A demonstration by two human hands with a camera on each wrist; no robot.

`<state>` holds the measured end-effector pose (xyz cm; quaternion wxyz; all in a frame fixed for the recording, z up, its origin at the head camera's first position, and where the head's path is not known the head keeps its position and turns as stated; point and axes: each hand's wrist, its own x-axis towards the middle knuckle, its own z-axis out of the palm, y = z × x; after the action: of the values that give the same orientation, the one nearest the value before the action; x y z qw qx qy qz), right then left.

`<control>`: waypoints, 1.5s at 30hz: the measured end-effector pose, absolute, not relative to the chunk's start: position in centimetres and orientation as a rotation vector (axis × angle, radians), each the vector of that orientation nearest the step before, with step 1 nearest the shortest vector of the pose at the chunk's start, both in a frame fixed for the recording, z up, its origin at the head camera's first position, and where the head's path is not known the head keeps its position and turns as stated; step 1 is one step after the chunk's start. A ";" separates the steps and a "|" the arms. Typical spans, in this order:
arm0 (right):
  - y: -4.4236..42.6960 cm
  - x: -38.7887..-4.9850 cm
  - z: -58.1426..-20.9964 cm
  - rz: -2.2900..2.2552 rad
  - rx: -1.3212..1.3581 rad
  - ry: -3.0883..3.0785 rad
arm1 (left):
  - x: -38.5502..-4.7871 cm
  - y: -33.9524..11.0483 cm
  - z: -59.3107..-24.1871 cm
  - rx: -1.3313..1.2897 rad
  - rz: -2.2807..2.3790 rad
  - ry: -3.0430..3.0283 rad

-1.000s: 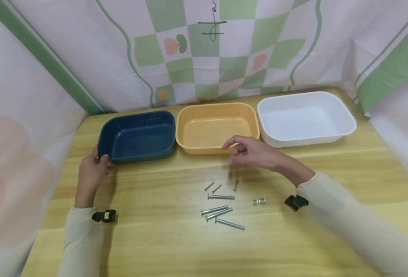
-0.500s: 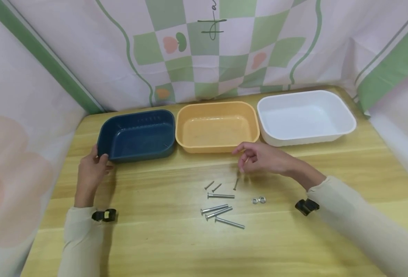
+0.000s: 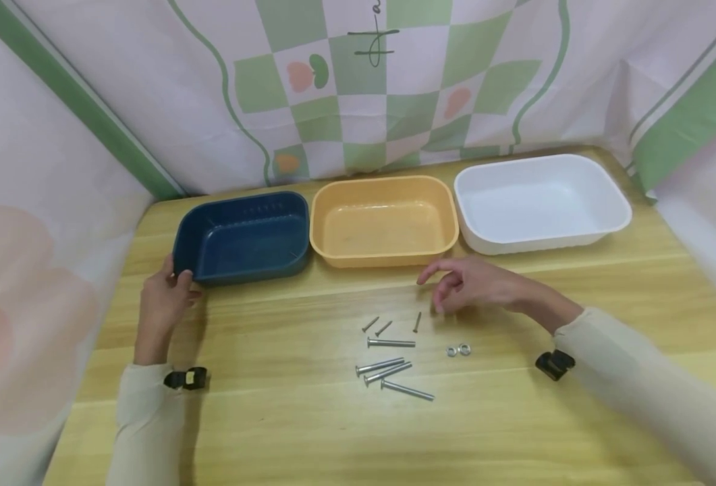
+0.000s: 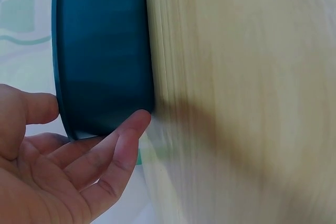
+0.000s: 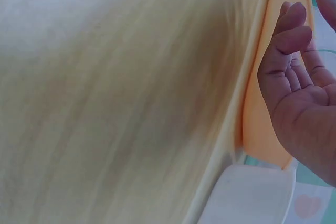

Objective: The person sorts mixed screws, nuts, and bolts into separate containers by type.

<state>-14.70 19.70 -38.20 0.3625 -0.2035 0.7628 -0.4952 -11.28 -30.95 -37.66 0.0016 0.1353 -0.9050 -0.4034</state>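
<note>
My left hand (image 3: pixel 164 300) holds the near left corner of a dark blue plastic bin (image 3: pixel 242 273), thumb at the rim and fingers round the side. In the left wrist view the thumb touches the rim of the bin (image 4: pixel 105 51) and a fingertip meets its lower edge. My right hand (image 3: pixel 479 283) hovers with loosely bent fingers and holds nothing, just in front of a yellow bin (image 3: pixel 382 260). Below it lie small screws (image 3: pixel 417 322), several long bolts (image 3: pixel 391 343) and two nuts (image 3: pixel 464 349) on the wooden table.
A white bin (image 3: pixel 540 243) stands right of the yellow one, all three in a row along the table's back edge. A small thin mark or piece (image 3: pixel 295 255) shows inside the blue bin. A patterned cloth (image 3: pixel 364 88) hangs behind.
My right hand has moved right and slightly nearer, away from the yellow bin's front rim. The left hand stays at the blue bin, and the hardware lies as before.
</note>
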 end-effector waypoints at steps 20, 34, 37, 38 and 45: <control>17.8 -14.9 -39.8 -1.209 -0.442 1.925 | -11.3 -31.1 -37.9 0.458 -1.306 -2.813; 16.5 -14.1 -40.0 -1.142 -0.447 2.007 | -11.4 -31.3 -37.9 0.458 -1.315 -2.821; 16.1 -14.1 -40.2 -1.120 -0.461 2.005 | -11.4 -31.3 -38.0 0.454 -1.316 -2.818; 16.0 -14.0 -40.2 -1.110 -0.467 2.013 | -11.4 -31.4 -38.0 0.454 -1.322 -2.815; 15.6 -13.9 -40.3 -1.102 -0.522 2.060 | -11.4 -31.3 -38.0 0.461 -1.343 -2.805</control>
<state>-13.89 15.56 -40.27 0.3655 -0.2031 0.8010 -0.4284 -11.36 -31.27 -38.01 -0.0014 0.1465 -0.8922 -0.4272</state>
